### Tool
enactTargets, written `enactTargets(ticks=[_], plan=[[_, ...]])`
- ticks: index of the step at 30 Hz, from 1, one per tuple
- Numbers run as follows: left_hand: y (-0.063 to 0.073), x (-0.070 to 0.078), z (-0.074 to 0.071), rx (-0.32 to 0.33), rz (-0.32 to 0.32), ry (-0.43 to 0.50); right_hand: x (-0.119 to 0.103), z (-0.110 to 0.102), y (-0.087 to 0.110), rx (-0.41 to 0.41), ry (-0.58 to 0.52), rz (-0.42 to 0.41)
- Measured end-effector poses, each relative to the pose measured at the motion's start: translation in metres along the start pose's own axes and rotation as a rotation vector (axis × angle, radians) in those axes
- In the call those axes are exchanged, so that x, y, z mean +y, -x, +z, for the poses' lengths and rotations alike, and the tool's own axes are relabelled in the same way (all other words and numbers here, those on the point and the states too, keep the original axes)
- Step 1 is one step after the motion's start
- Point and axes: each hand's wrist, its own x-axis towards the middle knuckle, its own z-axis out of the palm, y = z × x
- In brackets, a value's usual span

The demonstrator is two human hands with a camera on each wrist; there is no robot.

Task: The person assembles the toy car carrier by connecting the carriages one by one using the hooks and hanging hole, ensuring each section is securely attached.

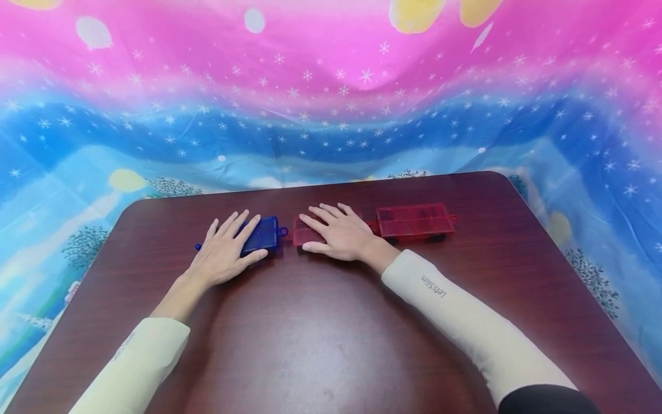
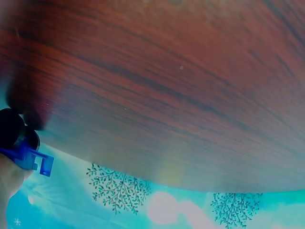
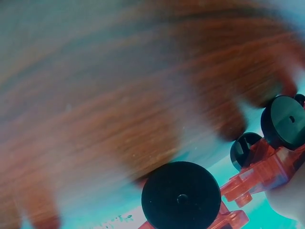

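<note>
My left hand (image 1: 221, 253) rests with straight, spread fingers on a blue see-through toy train car (image 1: 266, 233). A blue hook loop stands out at its right end, and in the left wrist view its black wheels (image 2: 12, 128) and a blue coupling (image 2: 45, 163) show. My right hand (image 1: 342, 234) lies flat, fingers extended, over a red see-through toy car (image 1: 301, 230), covering most of it. Right of that hand stands a second red car (image 1: 415, 221), with a red link between the two. Black wheels (image 3: 181, 195) and a red coupling (image 3: 257, 179) appear close in the right wrist view.
All the cars stand in a row near the far edge of a dark reddish-brown wooden table (image 1: 310, 339) with rounded corners. Behind it hangs a pink and blue cloth (image 1: 331, 98) printed with snowflakes.
</note>
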Motion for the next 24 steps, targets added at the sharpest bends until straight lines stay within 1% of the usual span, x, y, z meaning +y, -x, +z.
enactTargets(ticks=[8, 16, 24], plan=[[0.0007, -0.0003, 0.0007, 0.001, 0.001, 0.007, -0.0003, 0.0002, 0.0018, 0.012, -0.009, -0.007], [0.0011, -0.0015, -0.002, -0.004, -0.001, -0.001, -0.0009, 0.0003, 0.0001, 0.031, -0.001, -0.011], [0.0005, -0.0018, -0.0013, -0.007, 0.001, -0.003, -0.0012, -0.0013, 0.0, 0.026, -0.008, -0.017]])
